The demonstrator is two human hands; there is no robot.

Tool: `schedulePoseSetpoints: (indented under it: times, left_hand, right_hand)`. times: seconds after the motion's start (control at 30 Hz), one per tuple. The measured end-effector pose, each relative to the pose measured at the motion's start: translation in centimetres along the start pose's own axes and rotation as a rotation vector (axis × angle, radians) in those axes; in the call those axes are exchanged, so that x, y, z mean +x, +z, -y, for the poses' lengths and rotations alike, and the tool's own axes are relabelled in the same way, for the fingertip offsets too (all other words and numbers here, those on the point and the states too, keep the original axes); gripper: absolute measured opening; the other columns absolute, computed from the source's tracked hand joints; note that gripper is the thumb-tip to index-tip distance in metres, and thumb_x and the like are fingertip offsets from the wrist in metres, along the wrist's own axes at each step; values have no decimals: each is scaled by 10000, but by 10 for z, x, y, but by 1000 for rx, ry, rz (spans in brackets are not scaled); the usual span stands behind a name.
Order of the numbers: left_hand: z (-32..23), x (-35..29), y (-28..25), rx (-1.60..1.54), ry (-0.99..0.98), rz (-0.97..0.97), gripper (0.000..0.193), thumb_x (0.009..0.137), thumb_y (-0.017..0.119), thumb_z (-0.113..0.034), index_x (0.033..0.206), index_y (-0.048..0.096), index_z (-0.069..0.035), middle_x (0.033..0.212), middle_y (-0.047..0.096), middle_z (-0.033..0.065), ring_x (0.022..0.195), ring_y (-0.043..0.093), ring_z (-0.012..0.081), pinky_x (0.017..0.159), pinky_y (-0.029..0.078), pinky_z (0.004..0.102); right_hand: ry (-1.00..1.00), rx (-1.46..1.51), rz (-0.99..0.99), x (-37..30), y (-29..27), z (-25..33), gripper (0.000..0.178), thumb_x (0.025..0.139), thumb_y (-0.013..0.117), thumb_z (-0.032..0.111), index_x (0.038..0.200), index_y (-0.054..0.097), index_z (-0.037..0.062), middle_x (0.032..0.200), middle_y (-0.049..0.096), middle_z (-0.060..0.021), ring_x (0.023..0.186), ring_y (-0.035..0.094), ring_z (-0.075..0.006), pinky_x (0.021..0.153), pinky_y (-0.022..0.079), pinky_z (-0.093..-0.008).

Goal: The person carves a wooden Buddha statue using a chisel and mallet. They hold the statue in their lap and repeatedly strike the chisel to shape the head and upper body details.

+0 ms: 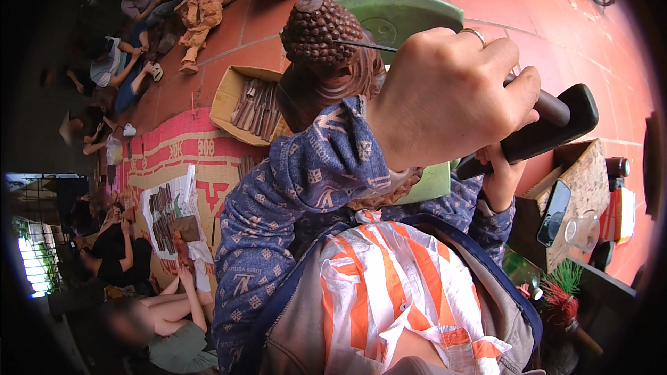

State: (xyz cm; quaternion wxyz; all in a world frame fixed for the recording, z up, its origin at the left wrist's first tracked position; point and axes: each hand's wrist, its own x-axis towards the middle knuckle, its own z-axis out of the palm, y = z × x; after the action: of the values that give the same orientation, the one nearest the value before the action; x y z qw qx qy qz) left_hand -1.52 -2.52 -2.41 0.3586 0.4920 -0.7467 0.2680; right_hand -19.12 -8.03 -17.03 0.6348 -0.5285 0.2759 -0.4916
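A dark brown carved wooden statue (321, 31), its head covered in round knobbly curls, stands in front of me. My left hand (451, 90) reaches across from the left and closes around a chisel (554, 107) by its dark handle. The chisel's thin metal shaft runs left, its tip at the curls on the head's side. On the right, lower down, my right hand (501, 175) grips a black club-like mallet (556, 128). The mallet's thick end lies close beside the chisel's handle end; I cannot tell whether they touch. My left forearm hides part of the statue's lower body.
A cardboard box (226, 94) of chisels stands left of the statue, with more tools (163, 219) on white cloth beyond. Behind is a green plastic chair (410, 10). A wooden crate (556, 239) at right carries a phone (554, 213) and clear cup (582, 231). Other people sit around.
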Motion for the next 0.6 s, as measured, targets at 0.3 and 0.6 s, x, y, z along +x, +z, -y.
schedulePoseSetpoints:
  times: [0.3, 0.6]
  left_hand:
    - [1, 1, -1, 17, -19, -4, 217, 644, 744, -264, 731, 641, -93, 666, 567, 37, 604, 614, 202, 529, 494, 310]
    - [2, 4, 2, -44, 10, -126, 220, 618, 734, -258, 733, 639, -96, 657, 546, 35, 582, 608, 203, 499, 484, 303]
  right_hand:
    - [-10, 14, 7, 1, 0, 2, 144, 843, 615, -18, 849, 484, 43, 642, 475, -18, 511, 462, -101, 485, 372, -230]
    - [-60, -60, -24, 4, -4, 10, 139, 860, 635, -1, 889, 504, 35, 657, 488, -12, 526, 473, -90, 491, 380, -222]
